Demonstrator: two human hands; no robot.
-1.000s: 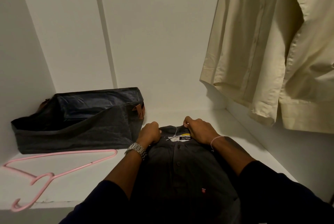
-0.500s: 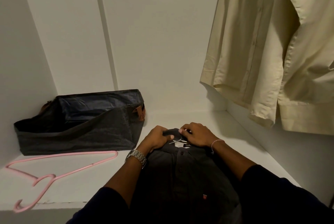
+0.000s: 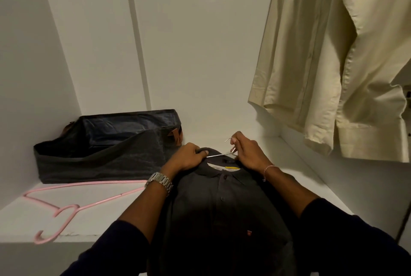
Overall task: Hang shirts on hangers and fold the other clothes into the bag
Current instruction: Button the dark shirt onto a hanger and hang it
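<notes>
Dark shirt (image 3: 222,209) flat on shelf (image 3: 295,160), long axis running from me to collar at far end. My right hand (image 3: 246,153) pinches wire hook (image 3: 231,147) poking out of collar; left hand (image 3: 189,159) grips collar beside it. Hook right at right hand, so I judge that hand lifts.

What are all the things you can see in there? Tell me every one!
dark shirt: one, dark grey, lying flat on the shelf in front
metal hanger: one, silver, its hook sticking out at the shirt's collar
pink hanger: one, pink, lying on the shelf at the left
bag: one, dark grey, open, back left of the shelf
cream shirt: one, cream, hanging at the right
shelf: one, white
left hand: grips the collar
right hand: pinches the metal hanger
</notes>
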